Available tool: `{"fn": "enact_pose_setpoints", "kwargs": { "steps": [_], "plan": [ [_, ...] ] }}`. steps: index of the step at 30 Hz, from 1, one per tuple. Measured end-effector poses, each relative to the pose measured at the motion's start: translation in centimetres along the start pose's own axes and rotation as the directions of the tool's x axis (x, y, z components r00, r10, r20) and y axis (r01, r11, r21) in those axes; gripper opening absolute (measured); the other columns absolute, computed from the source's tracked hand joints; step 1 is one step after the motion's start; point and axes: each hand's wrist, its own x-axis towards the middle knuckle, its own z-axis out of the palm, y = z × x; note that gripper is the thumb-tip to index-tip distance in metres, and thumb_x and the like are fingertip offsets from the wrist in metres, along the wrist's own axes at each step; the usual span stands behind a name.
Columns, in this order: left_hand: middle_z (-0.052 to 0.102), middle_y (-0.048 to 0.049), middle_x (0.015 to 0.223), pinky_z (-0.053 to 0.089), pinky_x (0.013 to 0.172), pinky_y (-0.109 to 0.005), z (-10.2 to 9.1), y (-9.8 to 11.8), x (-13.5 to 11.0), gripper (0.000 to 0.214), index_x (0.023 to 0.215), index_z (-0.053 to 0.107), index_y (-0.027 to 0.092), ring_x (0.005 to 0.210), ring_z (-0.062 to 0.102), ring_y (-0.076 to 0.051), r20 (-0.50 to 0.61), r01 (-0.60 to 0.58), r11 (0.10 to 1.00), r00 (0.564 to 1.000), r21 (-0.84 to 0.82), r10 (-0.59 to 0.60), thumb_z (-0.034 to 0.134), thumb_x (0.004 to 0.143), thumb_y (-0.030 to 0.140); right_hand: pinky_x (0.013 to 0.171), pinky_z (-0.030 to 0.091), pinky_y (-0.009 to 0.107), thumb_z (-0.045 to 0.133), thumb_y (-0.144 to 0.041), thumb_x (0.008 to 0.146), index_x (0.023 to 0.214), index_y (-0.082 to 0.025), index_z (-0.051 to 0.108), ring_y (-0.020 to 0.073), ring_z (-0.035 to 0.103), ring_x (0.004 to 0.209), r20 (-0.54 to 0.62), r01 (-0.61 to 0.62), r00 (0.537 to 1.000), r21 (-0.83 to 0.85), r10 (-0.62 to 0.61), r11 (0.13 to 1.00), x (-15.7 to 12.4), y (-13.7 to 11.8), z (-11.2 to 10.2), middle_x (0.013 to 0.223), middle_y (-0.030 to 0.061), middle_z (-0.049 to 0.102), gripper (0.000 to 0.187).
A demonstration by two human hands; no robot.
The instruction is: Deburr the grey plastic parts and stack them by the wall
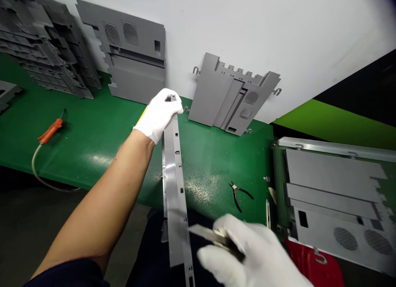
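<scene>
My left hand [162,111], in a white glove, is closed around the far end of a long grey plastic panel [175,175]. The panel stands on its edge, pointing from the bench toward my body, and its narrow side shows small square slots. Gripped in my gloved right hand [244,250] is a utility knife [213,236], a little blurred. Its blade points left, close to the near part of the panel's edge; whether it touches I cannot tell.
The green bench [117,142] holds cutting pliers [236,192] and an orange-handled tool [51,130] on a hose. Grey panels [136,56] and a hooked panel [229,97] lean on the white wall. More panels [43,43] stand far left; another [337,196] lies on the right conveyor.
</scene>
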Motion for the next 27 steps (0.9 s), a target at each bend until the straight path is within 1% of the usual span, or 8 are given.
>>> {"fn": "enact_pose_setpoints", "kwargs": {
  "steps": [2, 3, 6, 9, 12, 15, 20, 27],
  "plan": [
    [0.064, -0.0003, 0.082, 0.043, 0.077, -0.033, -0.1, 0.1, 0.1, 0.005, 0.076, 0.06, 0.023, 0.082, 0.055, -0.02, -0.015, -0.007, 0.999, 1.0, 0.041, 0.008, 0.064, 0.074, 0.021, 0.042, 0.027, 0.022, 0.066, -0.062, 0.083, 0.065, -0.023, 0.045, 0.0088, 0.04, 0.048, 0.046, -0.115, 0.993, 0.153, 0.109, 0.981, 1.8, -0.3, 0.6, 0.055, -0.0071, 0.045, 0.048],
    [0.065, -0.0006, 0.083, 0.044, 0.08, -0.033, -0.1, 0.1, 0.1, 0.006, 0.074, 0.06, 0.023, 0.084, 0.056, -0.02, -0.016, -0.021, 0.998, 1.0, 0.051, 0.022, 0.064, 0.077, 0.026, 0.044, 0.029, 0.022, 0.064, -0.062, 0.085, 0.065, -0.023, 0.044, 0.0093, 0.04, 0.051, 0.05, -0.116, 0.993, 0.219, 0.108, 0.969, 3.0, -0.2, 0.6, 0.057, -0.0072, 0.043, 0.049],
    [0.067, -0.0022, 0.087, 0.044, 0.087, -0.033, -0.4, 0.0, 0.0, 0.023, 0.073, 0.061, 0.023, 0.091, 0.058, -0.022, -0.005, -0.038, 0.999, 0.999, -0.025, 0.038, 0.055, 0.087, 0.041, 0.055, 0.036, 0.023, 0.037, -0.059, 0.101, 0.069, -0.023, 0.044, 0.011, 0.04, 0.058, -0.083, 0.033, 0.997, 0.314, -0.008, 0.949, 7.2, 0.5, -1.0, 0.061, -0.0061, 0.041, 0.048],
    [0.068, -0.0029, 0.088, 0.045, 0.083, -0.033, -0.7, 0.0, -0.2, 0.029, 0.075, 0.063, 0.024, 0.088, 0.058, -0.022, -0.004, 0.048, 0.99, 0.999, -0.132, -0.049, 0.053, 0.09, 0.047, 0.061, 0.038, 0.026, 0.024, -0.057, 0.104, 0.073, -0.023, 0.049, 0.0123, 0.044, 0.059, -0.221, 0.143, 0.968, 0.094, -0.12, 0.985, 11.6, 0.6, -4.2, 0.064, -0.0049, 0.047, 0.052],
    [0.068, -0.0028, 0.086, 0.045, 0.082, -0.033, -0.9, 0.2, -0.5, 0.03, 0.071, 0.062, 0.024, 0.086, 0.058, -0.021, -0.019, 0.09, 0.984, 0.995, -0.154, -0.094, 0.055, 0.09, 0.046, 0.062, 0.039, 0.027, 0.024, -0.061, 0.103, 0.074, -0.022, 0.055, 0.0134, 0.049, 0.059, -0.198, 0.125, 0.966, -0.21, -0.167, 0.97, 15.3, -0.7, -6.8, 0.064, -0.0029, 0.055, 0.057],
    [0.067, -0.0028, 0.085, 0.046, 0.083, -0.033, -1.2, 0.3, -0.6, 0.031, 0.07, 0.062, 0.023, 0.085, 0.057, -0.021, -0.031, 0.109, 0.975, 0.993, -0.196, -0.117, 0.054, 0.091, 0.045, 0.062, 0.04, 0.028, 0.019, -0.065, 0.101, 0.083, -0.023, 0.062, 0.016, 0.056, 0.062, -0.165, 0.091, 0.972, -0.401, -0.169, 0.912, 17.7, -2.8, -8.0, 0.071, 0.0001, 0.063, 0.063],
    [0.065, -0.0018, 0.083, 0.047, 0.08, -0.032, -1.5, 0.4, -0.8, 0.031, 0.073, 0.061, 0.024, 0.081, 0.058, -0.02, -0.015, 0.121, 0.97, 0.992, -0.21, -0.127, 0.052, 0.093, 0.046, 0.068, 0.046, 0.031, 0.013, -0.065, 0.101, 0.099, -0.025, 0.066, 0.0206, 0.065, 0.075, -0.16, 0.056, 0.973, -0.542, -0.168, 0.838, 19.7, -4.9, -8.4, 0.083, 0.0035, 0.069, 0.067],
    [0.065, -0.0018, 0.086, 0.046, 0.075, -0.03, -1.3, 0.5, -0.9, 0.027, 0.073, 0.059, 0.022, 0.08, 0.057, -0.019, -0.034, 0.118, 0.972, 0.991, -0.202, -0.127, 0.051, 0.093, 0.04, 0.077, 0.05, 0.039, 0.009, -0.06, 0.103, 0.112, -0.023, 0.066, 0.0238, 0.069, 0.082, -0.131, 0.039, 0.978, -0.653, -0.164, 0.756, 19.7, -5.6, -8.5, 0.089, 0.0085, 0.072, 0.069]
  ]
}}
